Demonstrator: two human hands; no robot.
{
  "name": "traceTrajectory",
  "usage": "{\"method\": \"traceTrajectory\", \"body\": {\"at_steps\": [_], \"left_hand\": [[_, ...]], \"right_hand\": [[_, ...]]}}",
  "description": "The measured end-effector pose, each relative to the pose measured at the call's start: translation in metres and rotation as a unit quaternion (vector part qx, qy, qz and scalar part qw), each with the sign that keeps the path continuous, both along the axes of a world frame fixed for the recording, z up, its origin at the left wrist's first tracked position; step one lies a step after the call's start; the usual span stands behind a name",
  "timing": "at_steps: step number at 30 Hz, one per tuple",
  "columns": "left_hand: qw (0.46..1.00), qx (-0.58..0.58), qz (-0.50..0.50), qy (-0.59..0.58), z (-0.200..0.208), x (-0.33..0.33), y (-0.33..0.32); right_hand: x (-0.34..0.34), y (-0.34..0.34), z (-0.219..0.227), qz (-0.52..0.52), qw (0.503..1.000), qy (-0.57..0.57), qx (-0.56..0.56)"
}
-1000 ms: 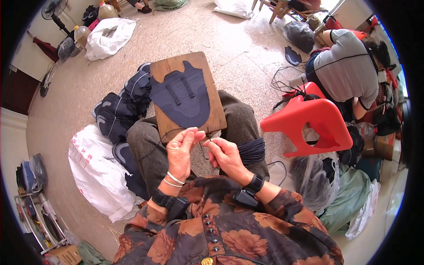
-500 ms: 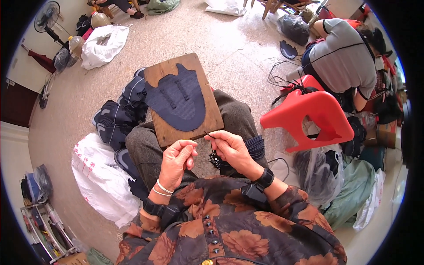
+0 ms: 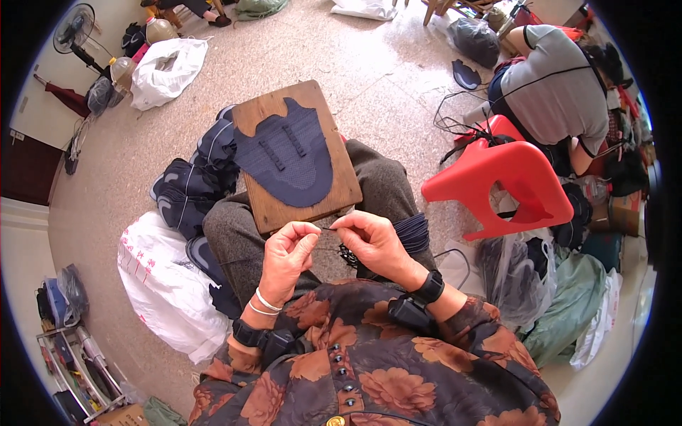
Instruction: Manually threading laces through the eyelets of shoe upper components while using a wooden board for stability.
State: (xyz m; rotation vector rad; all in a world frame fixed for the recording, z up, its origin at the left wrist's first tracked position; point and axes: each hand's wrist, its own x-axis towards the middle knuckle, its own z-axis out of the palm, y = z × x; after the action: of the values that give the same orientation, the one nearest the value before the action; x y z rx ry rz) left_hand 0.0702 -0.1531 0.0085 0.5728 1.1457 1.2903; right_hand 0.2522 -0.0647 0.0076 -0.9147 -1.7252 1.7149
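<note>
A thin dark cord spans the small gap between my two hands. My left hand is closed in a pinch at its left end. At the other end, my right hand pinches it between thumb and forefinger. Just beyond them, a flat dark blue shoe upper lies on a wooden board over my lap. Two rows of small dark loops run along the upper's middle. Beside my right hand, a bundle of dark laces rests on my thigh.
Tied stacks of dark shoe uppers and a white sack sit to my left. A red plastic stool stands at right, near a bent-over person in a grey shirt. Plastic bags lie below the stool.
My hands have come closer together, the left fingers moving to the cord's tip. The cord has swung from pointing up to lying level. The board has shifted slightly.
</note>
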Motion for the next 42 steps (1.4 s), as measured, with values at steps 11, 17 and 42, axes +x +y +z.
{"method": "traceTrajectory", "body": {"at_steps": [11, 17, 42], "left_hand": [[0.997, 0.016, 0.011, 0.074, -0.003, 0.004, -0.001], [0.998, 0.009, 0.013, 0.057, -0.005, 0.004, 0.0], [0.989, 0.029, 0.073, 0.127, -0.009, 0.013, -0.002]], "right_hand": [[-0.007, -0.004, 0.009, -0.022, 0.985, -0.035, 0.167], [-0.01, -0.006, 0.004, -0.037, 0.984, -0.021, 0.171], [-0.015, -0.019, -0.007, -0.027, 0.971, -0.047, 0.232]]}}
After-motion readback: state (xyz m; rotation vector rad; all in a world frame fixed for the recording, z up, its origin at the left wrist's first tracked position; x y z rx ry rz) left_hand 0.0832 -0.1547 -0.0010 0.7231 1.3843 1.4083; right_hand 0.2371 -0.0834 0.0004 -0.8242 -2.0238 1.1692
